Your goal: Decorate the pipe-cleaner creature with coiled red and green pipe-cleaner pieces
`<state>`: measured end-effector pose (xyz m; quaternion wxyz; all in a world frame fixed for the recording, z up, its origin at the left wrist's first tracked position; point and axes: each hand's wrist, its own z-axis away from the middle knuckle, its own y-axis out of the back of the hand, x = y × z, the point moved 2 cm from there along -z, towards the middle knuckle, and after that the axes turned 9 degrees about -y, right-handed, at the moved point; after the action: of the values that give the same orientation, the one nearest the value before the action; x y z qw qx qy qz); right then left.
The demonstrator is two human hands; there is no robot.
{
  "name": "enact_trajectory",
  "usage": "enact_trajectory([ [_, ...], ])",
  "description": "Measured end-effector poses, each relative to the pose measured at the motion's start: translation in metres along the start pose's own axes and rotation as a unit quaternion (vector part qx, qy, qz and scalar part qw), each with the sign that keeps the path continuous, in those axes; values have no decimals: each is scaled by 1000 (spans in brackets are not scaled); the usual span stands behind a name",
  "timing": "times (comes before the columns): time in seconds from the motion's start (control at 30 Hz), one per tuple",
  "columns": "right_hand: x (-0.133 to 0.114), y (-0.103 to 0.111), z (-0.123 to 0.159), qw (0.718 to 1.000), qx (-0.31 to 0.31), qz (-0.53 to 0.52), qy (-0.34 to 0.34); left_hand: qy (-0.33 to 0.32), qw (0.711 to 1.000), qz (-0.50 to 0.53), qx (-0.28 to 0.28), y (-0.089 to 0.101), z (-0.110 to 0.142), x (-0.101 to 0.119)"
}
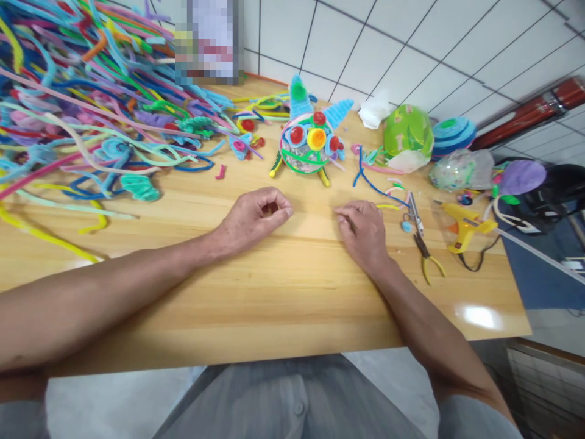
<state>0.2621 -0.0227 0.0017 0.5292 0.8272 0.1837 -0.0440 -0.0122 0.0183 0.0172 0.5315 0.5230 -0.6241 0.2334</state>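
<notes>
My left hand [257,217] rests on the wooden table [283,299], its fingers curled round to meet the thumb, and a hollow gap shows inside with nothing in it. To its right lies my right hand [364,235], fingers bent in toward the thumb; no object shows in it. Just beyond both hands stands a pipe-cleaner creature [305,160] with blue horns, red and yellow discs on its front, and yellow-tipped legs. Neither hand touches it.
A big heap of coloured pipe cleaners [114,103] covers the back left. On the right lie yellow-handled pliers [428,259], a yellow glue gun [466,225] and a slim metal tool [415,213]. Behind them stand a green ball [408,134] and a clear plastic bag [464,171].
</notes>
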Motion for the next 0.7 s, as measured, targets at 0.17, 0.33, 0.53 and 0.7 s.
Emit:
enact_trajectory([
  [0.17, -2, 2, 0, 997, -14, -78, -3, -4, 1000, 2, 2, 0, 0, -1],
  [0.33, 0, 1, 1, 1000, -10, -25, -2, 0, 1000, 1, 0, 0, 0, 0],
  [0.53, -3, -1, 2, 1000, -8, -16, 13, -1, 1000, 0, -4, 0, 0, 0],
  [0.7, -6, 0, 3, 999, -18, -46, 7, 2, 1000, -8, -6, 0, 0, -1],
])
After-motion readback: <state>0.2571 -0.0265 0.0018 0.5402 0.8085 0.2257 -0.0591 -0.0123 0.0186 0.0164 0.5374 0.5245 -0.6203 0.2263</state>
